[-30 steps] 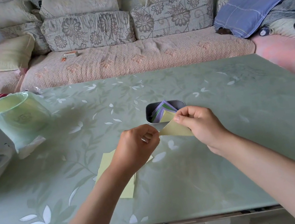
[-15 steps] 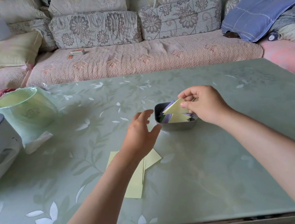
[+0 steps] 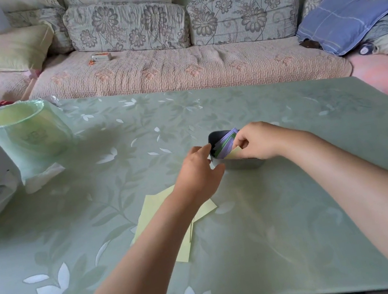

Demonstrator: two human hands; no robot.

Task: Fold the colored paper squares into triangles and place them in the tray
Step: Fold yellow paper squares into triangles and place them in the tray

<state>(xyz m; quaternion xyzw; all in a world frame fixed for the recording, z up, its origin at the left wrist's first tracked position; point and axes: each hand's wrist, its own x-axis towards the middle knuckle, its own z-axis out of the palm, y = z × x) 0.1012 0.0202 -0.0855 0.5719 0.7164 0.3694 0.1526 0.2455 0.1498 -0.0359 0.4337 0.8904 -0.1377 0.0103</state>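
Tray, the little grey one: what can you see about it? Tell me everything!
The tray is a small, dark grey box with rounded corners and smooth walls, maybe metal or plastic. It stands upright on the green table, open at the top. Folded papers stand packed inside, mostly purple with a green one. The left hand grips its left end, thumb on the near wall. The right hand covers its right end, pinching a yellow paper triangle that pokes in at the near edge.

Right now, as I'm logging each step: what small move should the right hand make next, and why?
Probably release the yellow triangle and withdraw the right hand: its fingers pinch the triangle inside the tray, among purple and green pieces, while the left hand holds the tray's left end.
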